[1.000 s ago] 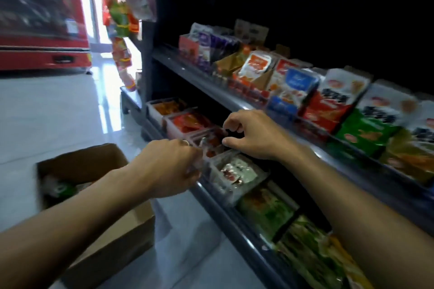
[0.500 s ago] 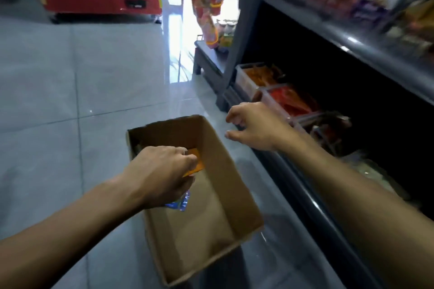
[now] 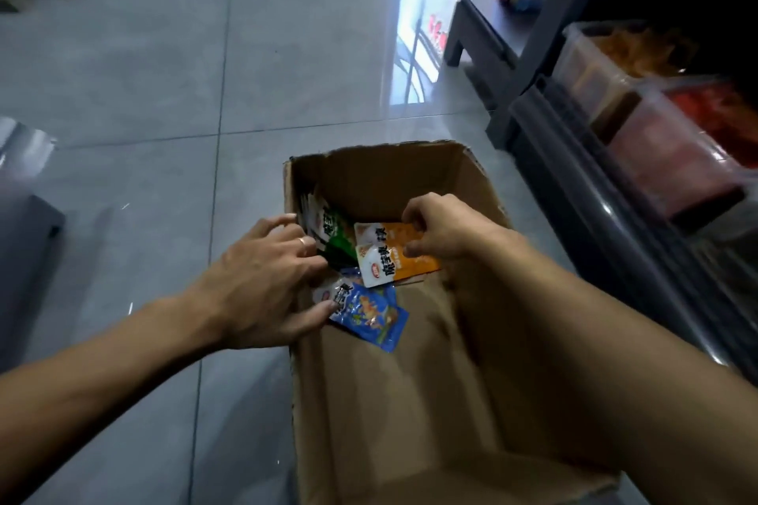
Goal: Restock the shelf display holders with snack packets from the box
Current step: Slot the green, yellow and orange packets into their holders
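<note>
Nearest: cardboard box (image 3: 389, 402) open on the grey tiled floor (image 3: 164, 74), its near half bare. Few snack packets left, bunched at its far-left corner.

Left hand (image 3: 262, 279) reaches over the box's left wall, fingers spread and lightly bent, thumb on the blue packets (image 3: 369, 312), fingertips against the green packets (image 3: 334, 238) standing along the wall. Looks like gathering, no firm grip seen.

Right hand (image 3: 441, 232) is inside the box, thumb and curled fingers pinching the right edge of the orange packets (image 3: 393, 254), at least two stacked.

Far right: dark shelf (image 3: 574, 193) with clear display holders (image 3: 607, 82), one with orange-yellow stock, the next with red; both look partly filled.

Progress judgement: box mostly emptied, so late stage. Remaining: lift these last packets out, sort by colour into their holders.
</note>
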